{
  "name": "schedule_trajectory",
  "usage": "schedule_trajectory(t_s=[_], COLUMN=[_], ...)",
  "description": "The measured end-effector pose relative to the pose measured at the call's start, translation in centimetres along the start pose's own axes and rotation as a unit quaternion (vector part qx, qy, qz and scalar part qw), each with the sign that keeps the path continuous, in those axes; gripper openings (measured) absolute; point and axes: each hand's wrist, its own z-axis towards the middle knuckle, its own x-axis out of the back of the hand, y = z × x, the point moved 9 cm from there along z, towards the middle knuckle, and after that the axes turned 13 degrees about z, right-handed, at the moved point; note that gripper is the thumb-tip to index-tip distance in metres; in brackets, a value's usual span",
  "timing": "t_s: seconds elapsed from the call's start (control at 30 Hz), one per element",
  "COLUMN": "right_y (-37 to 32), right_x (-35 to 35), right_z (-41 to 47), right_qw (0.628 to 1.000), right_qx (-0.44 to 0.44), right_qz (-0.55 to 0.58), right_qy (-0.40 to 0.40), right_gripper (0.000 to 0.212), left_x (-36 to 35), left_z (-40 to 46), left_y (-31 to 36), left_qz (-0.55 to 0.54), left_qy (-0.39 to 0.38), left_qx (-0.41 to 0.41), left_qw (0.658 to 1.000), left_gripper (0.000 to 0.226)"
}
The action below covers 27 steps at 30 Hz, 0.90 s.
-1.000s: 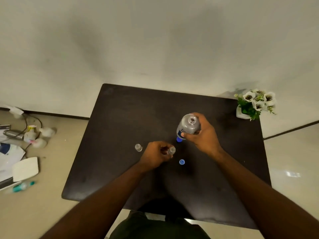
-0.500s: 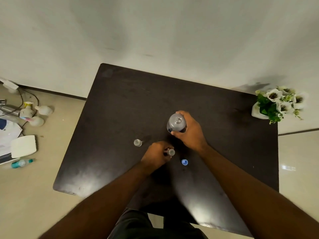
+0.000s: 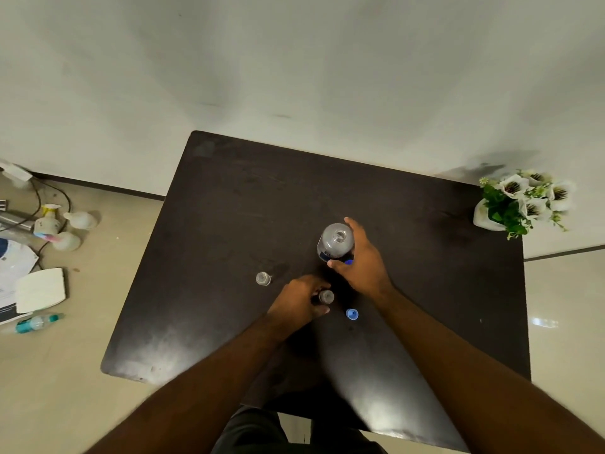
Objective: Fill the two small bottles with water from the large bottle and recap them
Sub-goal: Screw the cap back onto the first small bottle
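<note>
Right now the right hand (image 3: pixel 363 260) is wrapped around the large bottle (image 3: pixel 336 241), thumb on its near side and fingers curled behind, the bottle upright on the dark table (image 3: pixel 229 208) with its mouth uncapped. Just nearer than that grip, the left hand (image 3: pixel 299 303) pinches a small bottle (image 3: pixel 326 296) between thumb and curled fingers, its open neck showing. A blue cap (image 3: pixel 352 314) lies just beside that pinch, toward the right arm. Away past the left knuckles, a second small bottle (image 3: pixel 263 278) stands alone, untouched.
</note>
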Motion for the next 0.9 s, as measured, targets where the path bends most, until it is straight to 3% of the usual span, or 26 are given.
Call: schedule_trajectory(t_s=[0.23,0.5,0.6,0.67,0.8,0.9], right_y=[0.8,-0.4,-2.2,-3.3,-1.7,-0.1], right_x=[2.0,2.2,-0.3,-3.1,-9.5,-11.8], right_z=[-6.0,-12.9,-13.6,-13.6,-12.4,-11.4], right_qw=[0.994,0.978,0.983,0.989,0.991,0.984], right_qx=[-0.018,0.013,0.027,0.036,-0.068,-0.114], right_qz=[0.003,-0.006,-0.027,-0.061,-0.119,-0.135], right_qy=[0.111,0.206,0.182,0.131,0.001,0.013], right_gripper=[0.082,0.04,0.029,0.027,0.031,0.038], left_x=[3.5,8.9,10.4,10.8,9.8,9.0], left_z=[-3.3,-9.3,-10.4,-10.4,-8.5,-6.5], left_y=[-0.3,-3.2,-5.5,-7.6,-10.9,-11.9], left_qz=[-0.026,-0.08,-0.093,-0.099,-0.077,-0.053], left_qy=[0.031,0.151,0.211,0.223,0.158,0.112], left_qx=[-0.03,-0.036,-0.005,0.038,0.082,0.074], left_qw=[0.999,0.985,0.973,0.969,0.981,0.99], left_gripper=[0.076,0.048,0.031,0.032,0.043,0.063])
